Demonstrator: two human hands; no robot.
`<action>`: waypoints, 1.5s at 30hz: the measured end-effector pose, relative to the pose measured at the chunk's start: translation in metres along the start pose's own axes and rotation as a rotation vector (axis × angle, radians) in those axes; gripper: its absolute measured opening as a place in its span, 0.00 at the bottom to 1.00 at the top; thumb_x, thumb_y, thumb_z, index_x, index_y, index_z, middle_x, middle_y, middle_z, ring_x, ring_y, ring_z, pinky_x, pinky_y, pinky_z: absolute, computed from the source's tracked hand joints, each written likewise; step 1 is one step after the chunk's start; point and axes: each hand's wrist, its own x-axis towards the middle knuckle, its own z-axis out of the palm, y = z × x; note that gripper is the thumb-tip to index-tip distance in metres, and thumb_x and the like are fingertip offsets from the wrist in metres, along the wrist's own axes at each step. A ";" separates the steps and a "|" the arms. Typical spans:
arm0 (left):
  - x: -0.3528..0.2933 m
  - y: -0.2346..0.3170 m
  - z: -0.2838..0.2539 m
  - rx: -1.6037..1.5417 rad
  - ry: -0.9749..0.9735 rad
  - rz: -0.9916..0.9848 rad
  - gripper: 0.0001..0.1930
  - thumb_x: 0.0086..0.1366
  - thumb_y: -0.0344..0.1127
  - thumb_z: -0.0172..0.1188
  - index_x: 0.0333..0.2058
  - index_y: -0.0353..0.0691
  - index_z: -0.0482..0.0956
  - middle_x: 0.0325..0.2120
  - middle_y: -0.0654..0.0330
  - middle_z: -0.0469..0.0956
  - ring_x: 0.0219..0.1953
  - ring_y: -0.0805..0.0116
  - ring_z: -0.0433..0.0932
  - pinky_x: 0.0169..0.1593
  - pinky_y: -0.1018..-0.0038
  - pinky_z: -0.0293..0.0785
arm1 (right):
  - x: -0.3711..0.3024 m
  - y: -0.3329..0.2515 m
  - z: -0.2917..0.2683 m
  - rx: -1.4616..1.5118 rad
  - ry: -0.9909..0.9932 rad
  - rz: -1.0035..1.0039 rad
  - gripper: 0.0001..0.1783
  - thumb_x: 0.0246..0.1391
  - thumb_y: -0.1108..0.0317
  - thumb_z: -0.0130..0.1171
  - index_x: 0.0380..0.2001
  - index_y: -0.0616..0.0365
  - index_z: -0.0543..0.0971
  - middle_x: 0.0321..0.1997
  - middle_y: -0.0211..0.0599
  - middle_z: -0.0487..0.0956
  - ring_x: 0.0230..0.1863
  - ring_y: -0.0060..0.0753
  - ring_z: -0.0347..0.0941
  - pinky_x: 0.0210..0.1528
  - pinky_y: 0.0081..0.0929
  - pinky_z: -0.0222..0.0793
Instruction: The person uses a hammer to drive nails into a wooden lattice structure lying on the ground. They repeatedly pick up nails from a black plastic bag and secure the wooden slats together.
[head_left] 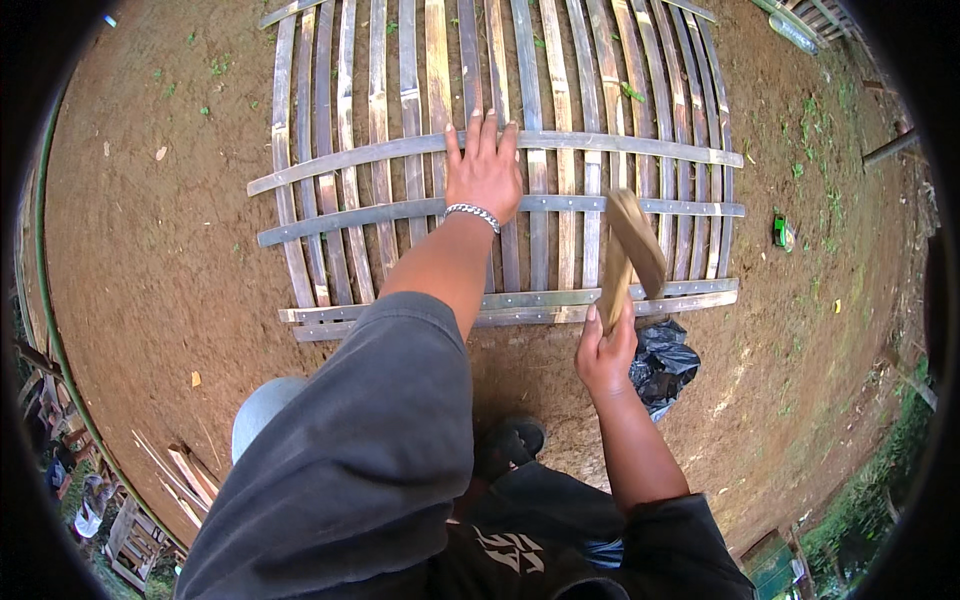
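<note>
A panel of upright bamboo slats [438, 60], crossed by several horizontal strips, lies on the ground in front of me. My left hand [485, 175] rests flat on its middle, fingers stretched over the upper of the two central cross strips [640, 146]; a chain bracelet circles the wrist. The lower central strip [390, 212] passes beneath that hand. In my right hand [606, 350] is a wooden mallet [637, 245], gripped by its handle. Its head is raised over the panel's lower right part, slightly blurred. Small dots like nail heads line the cross strips nearest me.
A black plastic bag [663, 365] lies on the soil by my right hand. To the right sits a green and black tape measure [783, 232], with a clear bottle [792, 32] farther off. Loose wood strips [192, 475] and a long green hose [58, 340] are at left.
</note>
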 end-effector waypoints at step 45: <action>-0.002 -0.001 0.007 -0.087 0.097 0.016 0.27 0.67 0.36 0.51 0.64 0.41 0.67 0.68 0.49 0.63 0.74 0.52 0.52 0.76 0.45 0.41 | 0.027 -0.002 -0.013 -0.356 -0.515 0.423 0.33 0.62 0.72 0.57 0.69 0.46 0.63 0.53 0.63 0.79 0.45 0.68 0.79 0.47 0.56 0.77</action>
